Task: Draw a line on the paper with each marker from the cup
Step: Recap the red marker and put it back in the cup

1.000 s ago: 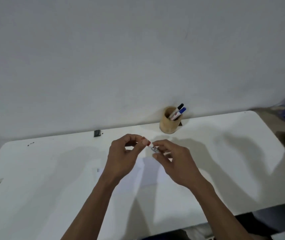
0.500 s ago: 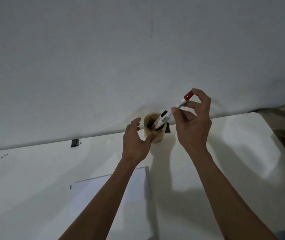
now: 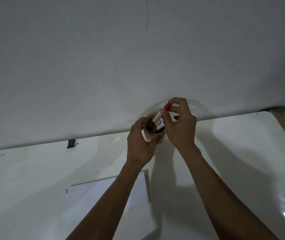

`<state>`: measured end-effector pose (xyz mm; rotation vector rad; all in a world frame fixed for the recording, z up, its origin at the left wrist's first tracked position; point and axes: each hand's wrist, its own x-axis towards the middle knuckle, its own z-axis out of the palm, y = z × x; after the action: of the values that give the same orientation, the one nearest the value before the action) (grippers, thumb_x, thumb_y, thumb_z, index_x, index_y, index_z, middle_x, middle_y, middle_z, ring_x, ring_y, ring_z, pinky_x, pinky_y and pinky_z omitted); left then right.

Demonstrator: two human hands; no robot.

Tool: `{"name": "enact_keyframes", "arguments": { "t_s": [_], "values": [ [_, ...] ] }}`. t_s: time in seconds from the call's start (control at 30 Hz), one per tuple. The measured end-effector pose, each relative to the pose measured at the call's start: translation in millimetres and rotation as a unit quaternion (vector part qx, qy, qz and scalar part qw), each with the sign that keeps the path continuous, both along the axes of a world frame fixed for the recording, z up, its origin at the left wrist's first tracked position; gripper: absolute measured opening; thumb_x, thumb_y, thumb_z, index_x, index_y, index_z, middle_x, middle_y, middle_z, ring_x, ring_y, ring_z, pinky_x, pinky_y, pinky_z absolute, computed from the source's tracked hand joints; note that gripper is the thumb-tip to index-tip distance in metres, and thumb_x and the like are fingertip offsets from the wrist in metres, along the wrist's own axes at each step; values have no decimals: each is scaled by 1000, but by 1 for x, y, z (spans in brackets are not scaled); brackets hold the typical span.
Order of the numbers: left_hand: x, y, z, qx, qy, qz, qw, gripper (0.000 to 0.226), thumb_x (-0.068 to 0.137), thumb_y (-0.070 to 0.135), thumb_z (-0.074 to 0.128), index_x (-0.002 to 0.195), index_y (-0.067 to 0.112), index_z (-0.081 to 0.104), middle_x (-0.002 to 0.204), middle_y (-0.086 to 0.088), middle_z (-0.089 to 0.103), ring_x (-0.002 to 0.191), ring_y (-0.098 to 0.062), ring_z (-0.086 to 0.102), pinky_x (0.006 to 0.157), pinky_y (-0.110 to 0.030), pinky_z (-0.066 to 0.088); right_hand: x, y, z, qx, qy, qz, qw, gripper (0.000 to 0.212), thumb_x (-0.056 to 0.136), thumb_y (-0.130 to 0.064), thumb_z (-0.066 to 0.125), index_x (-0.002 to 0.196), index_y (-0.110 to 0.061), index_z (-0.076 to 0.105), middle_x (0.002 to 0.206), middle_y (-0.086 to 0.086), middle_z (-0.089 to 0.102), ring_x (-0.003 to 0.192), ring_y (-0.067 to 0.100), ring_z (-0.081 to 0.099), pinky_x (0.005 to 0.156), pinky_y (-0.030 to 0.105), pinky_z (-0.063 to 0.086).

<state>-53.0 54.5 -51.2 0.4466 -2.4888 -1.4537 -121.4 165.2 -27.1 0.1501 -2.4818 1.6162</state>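
A tan wooden cup (image 3: 149, 136) stands at the table's far edge by the wall. My left hand (image 3: 140, 144) wraps around its left side. My right hand (image 3: 179, 125) pinches a red-capped marker (image 3: 159, 116), whose lower end is inside the cup's mouth. A blue-capped marker (image 3: 163, 125) also sits in the cup, with dark marker ends beside it. A white sheet of paper (image 3: 103, 196) lies nearer to me, partly under my left forearm.
The white table (image 3: 233, 153) runs along a plain white wall. A small black object (image 3: 71, 143) sits at the table's far edge to the left. Two short dark marks (image 3: 67, 190) show by the paper's left edge. The table's rounded right corner (image 3: 275, 118) is near.
Both hands went from the paper up to the cup. The right hand lowered the red-capped marker into the cup; the left hand closed around the cup's side.
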Motion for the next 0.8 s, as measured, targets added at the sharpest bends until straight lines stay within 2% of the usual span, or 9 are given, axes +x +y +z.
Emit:
{"name": "enact_keyframes", "arguments": {
  "t_s": [0.1, 0.2, 0.3, 0.37, 0.47, 0.57, 0.7, 0.8],
  "values": [
    [0, 1, 0, 4, 7, 2, 1000, 52, 75, 34, 74, 114, 52, 45, 100, 48, 49, 103, -5, 55, 85, -41, 56, 0, -1, -7, 17, -17, -15, 1000, 20, 93, -26, 73, 108, -24, 61, 99, -5, 77, 89, 9, 72, 69, 6, 45],
    [0, 1, -4, 7, 13, 4, 1000, 53, 77, 31, 77, 119, 46, 48, 104, 43, 51, 105, -4, 55, 87, -43, 57, 1, -1, -11, 46, -13, -13, 999, 12, 95, -29, 70, 101, -20, 65, 95, -4, 77, 93, 17, 72, 72, 31, 53],
    [-1, 0, -6, 9, 17, 4, 1000, 54, 80, 28, 81, 124, 40, 51, 106, 43, 52, 106, -2, 55, 87, -43, 57, 2, 1, -11, 67, -9, -6, 998, 13, 98, -31, 63, 97, -19, 70, 93, -3, 76, 94, 19, 71, 71, 41, 56],
    [-1, 1, -8, 13, 17, 6, 1000, 55, 80, 26, 82, 126, 34, 53, 106, 43, 51, 106, -3, 55, 88, -43, 57, 4, 3, -8, 52, -6, -13, 999, 19, 98, -33, 61, 102, -19, 73, 98, -4, 76, 97, 15, 70, 74, 36, 57],
    [-1, 0, -10, 18, 14, 9, 1000, 59, 80, 28, 82, 131, 29, 52, 109, 40, 51, 112, -8, 57, 91, -46, 56, 13, 12, -4, -9, -22, -54, 998, 24, 93, -33, 72, 110, -17, 70, 106, -3, 74, 100, 9, 68, 73, 19, 52],
    [1, -1, -9, 24, 18, 5, 1000, 58, 80, 31, 81, 127, 42, 49, 110, 47, 52, 111, -4, 57, 92, -46, 56, 25, 17, -10, -22, -46, -72, 996, 30, 83, -34, 83, 102, -17, 68, 100, -3, 71, 94, 10, 68, 66, 21, 54],
    [3, 0, -5, 25, 23, 1, 999, 56, 83, 25, 79, 117, 56, 47, 114, 53, 49, 114, -2, 56, 95, -44, 56, 32, 14, -18, -44, -75, -69, 994, 20, 80, -25, 86, 91, -15, 71, 88, -7, 71, 88, 12, 69, 73, 3, 46],
    [3, 1, -5, 21, 25, 4, 999, 59, 84, 24, 78, 119, 59, 47, 114, 48, 52, 116, -5, 57, 95, -45, 56, 32, 14, -20, -53, -75, -71, 993, 19, 82, -22, 84, 92, -9, 75, 87, -2, 74, 88, 14, 71, 76, 2, 45]
  ]
}}
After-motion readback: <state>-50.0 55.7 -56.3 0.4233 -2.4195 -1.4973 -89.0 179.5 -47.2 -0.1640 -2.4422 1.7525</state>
